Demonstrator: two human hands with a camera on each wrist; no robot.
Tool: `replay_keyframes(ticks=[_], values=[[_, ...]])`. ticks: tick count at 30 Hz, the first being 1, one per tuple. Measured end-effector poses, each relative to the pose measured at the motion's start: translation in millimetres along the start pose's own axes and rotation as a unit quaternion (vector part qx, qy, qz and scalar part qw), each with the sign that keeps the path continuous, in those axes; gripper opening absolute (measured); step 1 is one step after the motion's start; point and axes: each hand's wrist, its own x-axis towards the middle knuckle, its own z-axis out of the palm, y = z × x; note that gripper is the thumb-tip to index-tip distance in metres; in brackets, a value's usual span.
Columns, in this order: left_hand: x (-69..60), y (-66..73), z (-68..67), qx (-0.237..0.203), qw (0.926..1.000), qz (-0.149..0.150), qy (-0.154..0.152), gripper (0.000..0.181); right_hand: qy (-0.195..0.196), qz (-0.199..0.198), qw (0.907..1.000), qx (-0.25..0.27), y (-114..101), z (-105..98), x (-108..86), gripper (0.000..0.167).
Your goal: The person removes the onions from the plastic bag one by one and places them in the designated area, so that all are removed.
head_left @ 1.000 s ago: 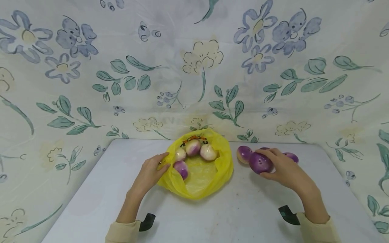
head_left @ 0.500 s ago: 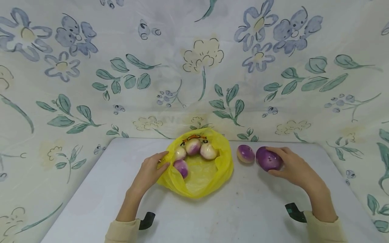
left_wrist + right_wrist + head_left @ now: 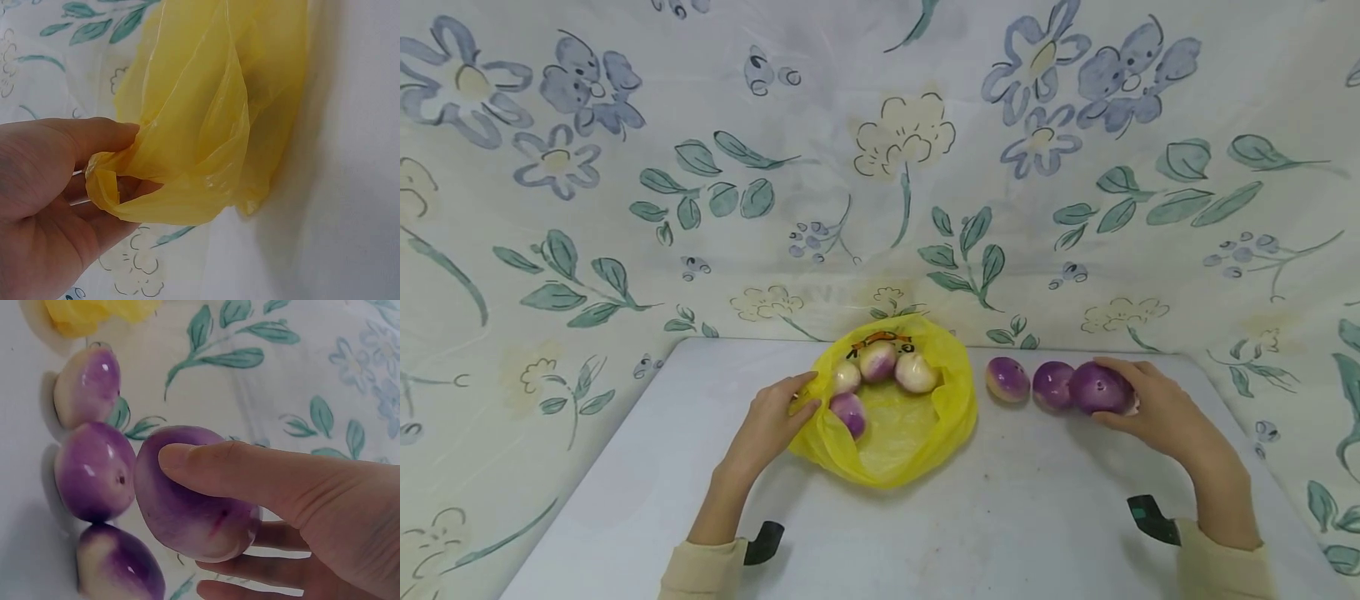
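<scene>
My left hand pinches the left rim of a yellow plastic bag; the left wrist view shows thumb and fingers round the bag's folded edge. Inside the bag lie several purple-and-white turnips. Off to the right, my right hand grips a purple turnip, thumb on one side and fingers on the other. In the right wrist view this held turnip is in front of a row of three others; in the head view the third is hidden.
Two turnips, one paler and one darker, sit on the white table between the bag and my right hand. A flowered cloth hangs behind the table's back edge.
My right hand has moved to the right with the turnip in its grip, uncovering the darker turnip beside the paler one. My left hand stays at the bag's rim.
</scene>
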Motion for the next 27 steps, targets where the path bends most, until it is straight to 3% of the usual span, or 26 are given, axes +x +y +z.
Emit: replay_keyframes(ticks=[12,27], values=[[-1.0,1.7,-1.0,-0.002,1.0,0.003,0.002,0.047,0.08,-0.005,0.9968,-0.003,29,-10,-9.5,0.073],[-1.1,3.5,-1.8,0.002,1.0,-0.008,-0.004,0.047,0.07,0.052,0.9962,0.006,50,-9,-11.4,0.079]])
